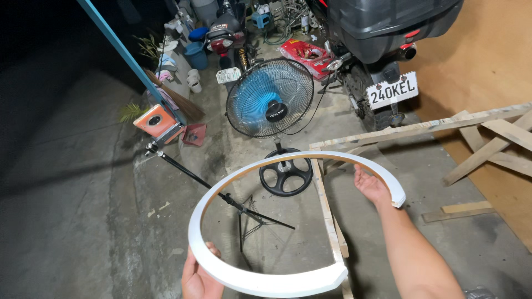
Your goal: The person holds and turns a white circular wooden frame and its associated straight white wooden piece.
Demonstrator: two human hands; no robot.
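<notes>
A wide white strip [260, 170] with a brown inner face is bent into an open hoop, held level above the concrete floor. My left hand [198, 276] grips its near-left part from below, thumb over the rim. My right hand [370, 185] holds the far-right part from inside, close to one free end [398, 198]. The other free end [339, 276] hangs at the near right, leaving a gap between the two ends.
A blue-bladed standing fan [270, 98] with a black round base [285, 177] stands just beyond the hoop. A fallen black tripod stand [221, 195] lies underneath. Wooden slats [327, 205] and a frame [487, 138] lie right. A parked motorcycle [382, 50] and clutter stand behind.
</notes>
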